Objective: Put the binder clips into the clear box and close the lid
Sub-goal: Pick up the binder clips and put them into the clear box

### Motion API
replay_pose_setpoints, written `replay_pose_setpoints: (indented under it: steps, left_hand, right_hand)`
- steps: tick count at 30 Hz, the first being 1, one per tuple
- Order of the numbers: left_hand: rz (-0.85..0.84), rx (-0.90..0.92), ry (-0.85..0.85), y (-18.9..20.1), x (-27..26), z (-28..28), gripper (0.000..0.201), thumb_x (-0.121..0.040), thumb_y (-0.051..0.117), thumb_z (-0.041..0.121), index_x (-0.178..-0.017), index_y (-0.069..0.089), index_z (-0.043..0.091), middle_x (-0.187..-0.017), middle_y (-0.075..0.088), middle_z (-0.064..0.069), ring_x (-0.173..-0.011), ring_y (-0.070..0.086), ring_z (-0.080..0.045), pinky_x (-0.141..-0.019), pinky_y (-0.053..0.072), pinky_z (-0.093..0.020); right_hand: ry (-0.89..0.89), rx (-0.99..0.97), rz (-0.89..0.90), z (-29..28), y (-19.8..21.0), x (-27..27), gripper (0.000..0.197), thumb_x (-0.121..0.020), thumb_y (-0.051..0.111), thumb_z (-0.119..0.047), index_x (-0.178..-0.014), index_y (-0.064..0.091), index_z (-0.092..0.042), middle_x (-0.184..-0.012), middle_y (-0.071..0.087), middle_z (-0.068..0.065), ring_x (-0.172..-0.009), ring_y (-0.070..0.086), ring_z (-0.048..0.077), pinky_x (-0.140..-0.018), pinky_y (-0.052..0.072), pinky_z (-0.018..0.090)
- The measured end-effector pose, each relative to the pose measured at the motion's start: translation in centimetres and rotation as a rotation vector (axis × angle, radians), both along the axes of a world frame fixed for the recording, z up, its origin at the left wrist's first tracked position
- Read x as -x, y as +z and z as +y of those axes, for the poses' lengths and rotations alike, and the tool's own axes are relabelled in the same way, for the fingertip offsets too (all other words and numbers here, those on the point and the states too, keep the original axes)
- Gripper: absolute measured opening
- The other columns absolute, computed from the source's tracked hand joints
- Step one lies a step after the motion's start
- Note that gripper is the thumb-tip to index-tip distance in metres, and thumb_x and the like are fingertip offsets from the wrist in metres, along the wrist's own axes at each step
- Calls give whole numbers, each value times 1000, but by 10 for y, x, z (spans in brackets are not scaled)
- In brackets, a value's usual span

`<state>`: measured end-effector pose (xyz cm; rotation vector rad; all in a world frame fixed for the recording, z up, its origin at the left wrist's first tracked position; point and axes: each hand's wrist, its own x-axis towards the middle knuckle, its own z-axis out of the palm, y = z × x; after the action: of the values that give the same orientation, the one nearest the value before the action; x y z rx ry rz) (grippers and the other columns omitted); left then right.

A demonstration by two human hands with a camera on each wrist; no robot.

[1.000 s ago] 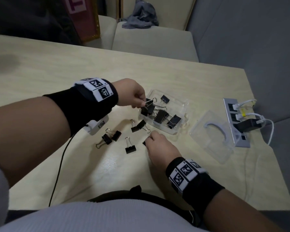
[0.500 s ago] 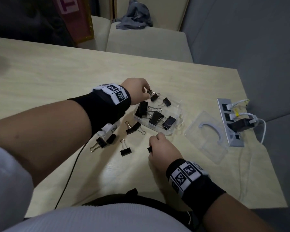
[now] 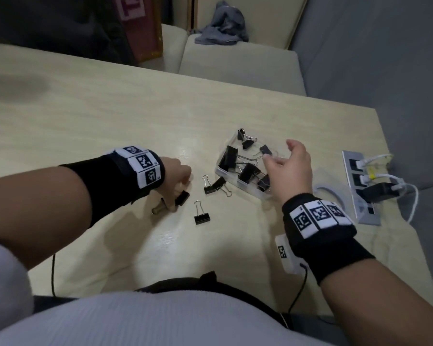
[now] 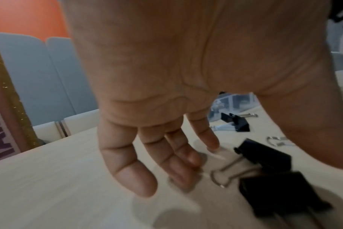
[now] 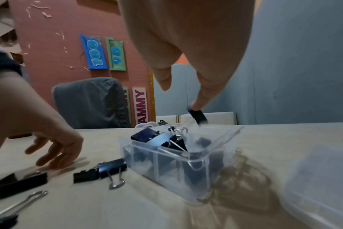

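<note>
The clear box [image 3: 220, 170] stands on the table with several black binder clips inside; its open top and divided front wall [image 5: 166, 162] show in the right wrist view. My right hand [image 3: 289, 161] hovers above the box with spread fingers, and a small black clip [image 5: 198, 117] is in the air just under one fingertip. My left hand [image 3: 178, 177] reaches down to the table, fingers [image 4: 178, 156] loosely extended beside two loose clips [image 4: 264, 155], gripping nothing. Two more clips [image 3: 215, 185] [image 3: 202, 217] lie between the hands. The clear lid [image 3: 321, 189] lies right of the box.
A grey power strip [image 3: 360, 188] with white cables sits by the table's right edge. A black cable [image 3: 53, 270] hangs over the near edge at the left. Beige seats stand beyond the table's far side.
My left hand left the box and came back left and down to the loose clips. My right hand rose from the table with a small clip, moved over the box and spread its fingers.
</note>
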<state>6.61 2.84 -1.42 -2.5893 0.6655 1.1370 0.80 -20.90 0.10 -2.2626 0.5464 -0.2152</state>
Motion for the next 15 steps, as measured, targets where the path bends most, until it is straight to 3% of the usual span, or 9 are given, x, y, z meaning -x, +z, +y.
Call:
replay_pose_setpoints:
  steps: [2, 5, 9, 12, 15]
  left_hand:
    - [-17, 2, -1, -6, 9, 1, 81, -53, 85, 54, -119, 46, 29, -117, 50, -1, -102, 59, -24, -79, 50, -35]
    - [-83, 48, -10, -13, 19, -3, 72, -59, 82, 51, -117, 47, 27, -116, 50, -3, -100, 58, -25, -74, 49, -36]
    - [-148, 132, -28, -19, 22, -9, 52, -72, 70, 46, -116, 50, 25, -112, 53, -2, -102, 57, -27, -71, 47, -36]
    - [-164, 128, -59, -17, 18, -13, 44, -76, 66, 48, -110, 53, 24, -108, 57, -1, -100, 58, -26, -69, 44, -34]
    - [-160, 117, -47, -10, 12, -18, 39, -78, 62, 53, -100, 55, 22, -103, 60, -1, -91, 58, -24, -68, 45, -33]
  right_hand:
    - [58, 18, 28, 6, -2, 4, 49, -89, 61, -25, -134, 43, -14, -137, 38, 7, -99, 56, 10, -92, 48, 28]
    - [253, 148, 20, 26, -12, 21, 38, -88, 59, -20, -124, 51, -16, -130, 40, 3, -106, 55, 16, -98, 46, 33]
    - [696, 336, 156, 58, -24, 46, 23, -91, 50, -20, -111, 61, -21, -117, 54, -3, -109, 51, 16, -92, 41, 30]
    - [1055, 492, 231, 70, -37, 57, 36, -92, 47, -19, -126, 57, -25, -134, 53, -3, -119, 47, 24, -97, 41, 39]
    - [1163, 599, 297, 65, -51, 64, 38, -91, 51, -19, -128, 54, -23, -140, 48, 2, -118, 45, 31, -94, 43, 44]
